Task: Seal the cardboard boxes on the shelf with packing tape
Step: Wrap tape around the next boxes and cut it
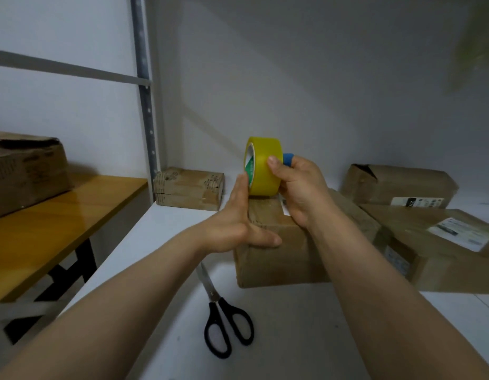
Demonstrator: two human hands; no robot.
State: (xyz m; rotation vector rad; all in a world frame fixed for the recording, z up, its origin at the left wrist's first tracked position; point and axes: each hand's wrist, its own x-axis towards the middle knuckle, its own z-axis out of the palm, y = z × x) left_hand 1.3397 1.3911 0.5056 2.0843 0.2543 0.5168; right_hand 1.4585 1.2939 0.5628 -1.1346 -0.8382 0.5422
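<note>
A yellow roll of packing tape [264, 167] stands on edge above the far end of a brown cardboard box [281, 256] on the white shelf [166, 242]. My right hand [301, 190] grips the roll from the right, thumb on its outer face; a blue band shows on one finger. My left hand [239, 218] is flat with straight fingers, fingertips touching the roll's left rim and thumb lying across the box top. Whether a loose end of tape is pulled out cannot be made out.
Black-handled scissors [224, 316] lie on the shelf in front of the box. More cardboard boxes sit at the right [440, 250], back right [399, 185] and back left [188, 187]. A wooden table [46, 229] with a box [24, 168] stands left, beyond the shelf upright [144, 86].
</note>
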